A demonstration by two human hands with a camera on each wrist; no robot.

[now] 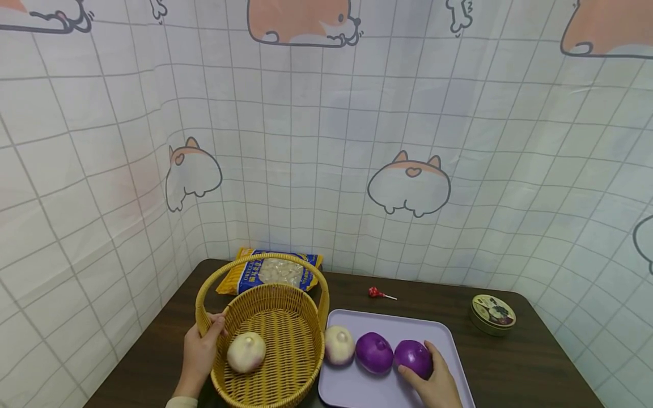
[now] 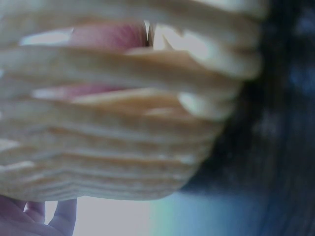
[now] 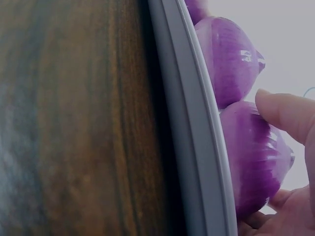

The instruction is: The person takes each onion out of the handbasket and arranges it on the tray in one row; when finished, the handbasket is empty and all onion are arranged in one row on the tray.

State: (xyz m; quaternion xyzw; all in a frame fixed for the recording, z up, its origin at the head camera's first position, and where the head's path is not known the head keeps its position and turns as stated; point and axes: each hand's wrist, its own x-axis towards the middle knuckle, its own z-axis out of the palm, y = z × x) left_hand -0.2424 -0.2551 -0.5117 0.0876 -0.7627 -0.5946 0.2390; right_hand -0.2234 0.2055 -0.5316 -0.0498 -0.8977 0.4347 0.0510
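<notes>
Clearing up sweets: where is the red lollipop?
In the head view, the red lollipop lies on the table just beyond the lilac tray, to the right of the pasta bag.

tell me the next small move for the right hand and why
Probably lift the rightmost purple onion straight up off the tray: the right hand grips it, and the left hand holds the basket at its handle, with one pale onion lying inside.
</notes>
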